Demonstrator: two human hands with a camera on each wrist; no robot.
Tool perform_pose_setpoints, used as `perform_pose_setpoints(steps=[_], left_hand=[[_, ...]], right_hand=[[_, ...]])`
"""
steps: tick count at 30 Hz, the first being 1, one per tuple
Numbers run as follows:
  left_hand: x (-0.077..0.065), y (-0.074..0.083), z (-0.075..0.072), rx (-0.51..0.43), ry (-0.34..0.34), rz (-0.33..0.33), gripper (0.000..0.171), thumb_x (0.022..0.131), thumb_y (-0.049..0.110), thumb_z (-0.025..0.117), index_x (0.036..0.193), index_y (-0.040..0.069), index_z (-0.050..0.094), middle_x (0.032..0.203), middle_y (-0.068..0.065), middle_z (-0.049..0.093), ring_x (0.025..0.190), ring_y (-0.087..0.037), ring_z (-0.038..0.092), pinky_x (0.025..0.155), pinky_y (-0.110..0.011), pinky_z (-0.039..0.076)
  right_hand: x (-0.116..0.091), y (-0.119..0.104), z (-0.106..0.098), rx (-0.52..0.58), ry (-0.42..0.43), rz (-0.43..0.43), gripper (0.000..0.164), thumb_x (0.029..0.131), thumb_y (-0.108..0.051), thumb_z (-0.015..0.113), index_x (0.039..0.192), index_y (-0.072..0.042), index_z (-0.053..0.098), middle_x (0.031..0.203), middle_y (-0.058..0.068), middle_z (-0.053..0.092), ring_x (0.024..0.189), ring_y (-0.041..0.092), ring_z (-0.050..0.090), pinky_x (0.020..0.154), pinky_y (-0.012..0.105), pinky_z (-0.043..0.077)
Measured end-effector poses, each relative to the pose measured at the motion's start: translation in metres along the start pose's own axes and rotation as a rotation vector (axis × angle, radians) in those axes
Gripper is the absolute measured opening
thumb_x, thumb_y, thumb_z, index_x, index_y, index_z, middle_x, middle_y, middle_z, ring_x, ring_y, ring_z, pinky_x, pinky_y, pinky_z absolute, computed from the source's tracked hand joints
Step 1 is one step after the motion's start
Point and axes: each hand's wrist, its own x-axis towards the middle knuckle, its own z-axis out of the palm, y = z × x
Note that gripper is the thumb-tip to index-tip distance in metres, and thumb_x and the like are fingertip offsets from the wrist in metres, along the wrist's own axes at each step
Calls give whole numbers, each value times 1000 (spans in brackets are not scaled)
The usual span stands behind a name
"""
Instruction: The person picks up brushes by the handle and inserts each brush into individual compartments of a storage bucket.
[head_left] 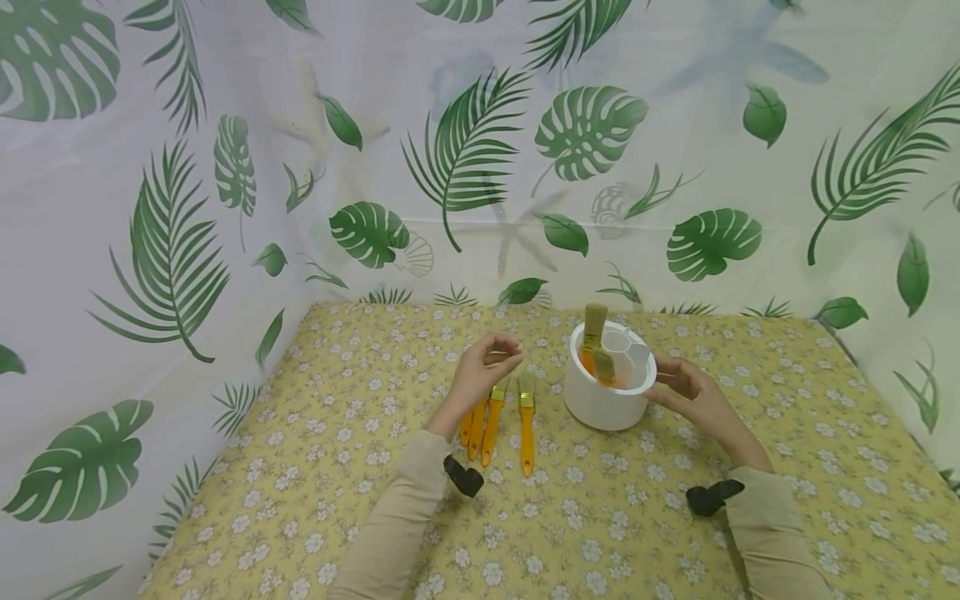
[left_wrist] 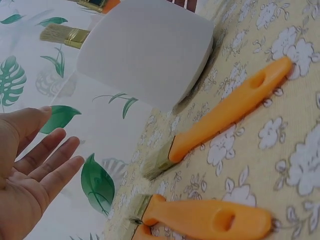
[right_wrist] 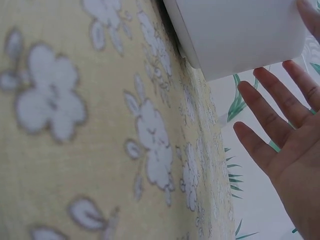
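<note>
A white round container (head_left: 606, 407) stands upright on the table, with at least two paintbrushes (head_left: 595, 321) in it, bristles up. My right hand (head_left: 693, 402) is at the container's right side, fingers extended; in the right wrist view the fingertips (right_wrist: 261, 72) lie at its wall, and contact is hard to tell. To the left, my left hand (head_left: 483, 371) hovers above several orange-handled paintbrushes (head_left: 491, 427), holding nothing, its fingers loosely extended in the left wrist view. One paintbrush (head_left: 528, 437) lies apart from that group, between it and the container.
A yellow flowered cloth (head_left: 300, 500) covers the table. White curtains (head_left: 480, 242) printed with green leaves hang behind it and along both sides. Each wrist carries a black strap (head_left: 463, 477).
</note>
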Motion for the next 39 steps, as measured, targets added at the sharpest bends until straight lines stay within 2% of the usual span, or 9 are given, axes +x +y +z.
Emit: perform_pose_setpoints(steps=[5, 12, 19, 21, 23, 26, 28, 36, 39], left_hand=[[-11, 16, -6, 53, -4, -23, 25, 92, 15, 60, 113, 1, 58, 114, -17, 60, 105, -28, 60, 87, -31, 52], [-17, 14, -13, 52, -13, -36, 25, 91, 15, 60, 114, 5, 58, 115, -17, 59, 106, -29, 59, 87, -34, 52], [-18, 12, -18, 66, -4, -49, 25, 91, 14, 60, 114, 3, 57, 116, -18, 59, 108, -31, 58, 89, -37, 51], [-19, 12, -19, 73, 1, -46, 24, 91, 12, 59, 113, 2, 58, 115, -19, 59, 108, -32, 58, 89, -37, 51], [-20, 11, -19, 76, 2, -47, 24, 91, 12, 60, 113, 3, 58, 116, -19, 58, 109, -32, 57, 89, -37, 51], [-21, 10, -21, 75, -5, -47, 25, 91, 11, 59, 114, 2, 57, 116, -20, 58, 109, -32, 57, 89, -37, 51], [-21, 9, -22, 71, -14, -51, 26, 91, 12, 59, 115, 2, 57, 117, -19, 57, 110, -32, 56, 90, -38, 50], [-24, 6, -27, 84, -55, -39, 30, 92, 16, 59, 120, 5, 54, 122, -22, 54, 114, -35, 54, 93, -43, 48], [-19, -11, -27, 95, -41, -38, 31, 92, 19, 59, 121, 9, 54, 122, -18, 56, 113, -31, 55, 93, -42, 48]], right_hand=[[1, 1, 0, 32, -24, -40, 52, 92, -10, 57, 140, -8, 37, 137, 5, 45, 115, -3, 46, 86, 18, 48], [2, 1, 0, 43, -45, -51, 53, 93, -9, 57, 141, -9, 35, 138, 4, 43, 116, -2, 46, 86, 19, 48], [2, 1, 0, 51, -83, -66, 60, 92, -7, 57, 145, -10, 28, 142, 15, 37, 119, 1, 44, 86, 20, 48], [2, 1, 0, 31, -82, -49, 62, 92, -8, 57, 146, -12, 26, 142, 18, 36, 123, 11, 45, 87, 25, 50], [2, 1, 0, 1, -76, -22, 65, 92, -12, 58, 147, -14, 24, 143, 19, 34, 126, 24, 43, 91, 36, 50], [2, 0, 1, -16, -76, 14, 69, 92, -15, 59, 149, -17, 20, 145, 21, 31, 128, 42, 36, 96, 55, 41], [2, -1, 1, -10, -82, 29, 72, 92, -16, 60, 149, -18, 18, 146, 21, 29, 129, 45, 32, 98, 63, 34], [2, -2, 2, 10, -101, 22, 75, 90, -13, 61, 150, -20, 16, 147, 22, 26, 131, 48, 27, 100, 68, 25], [1, -3, 3, 4, -104, 27, 76, 90, -13, 62, 150, -20, 15, 147, 23, 25, 131, 49, 26, 100, 68, 23]])
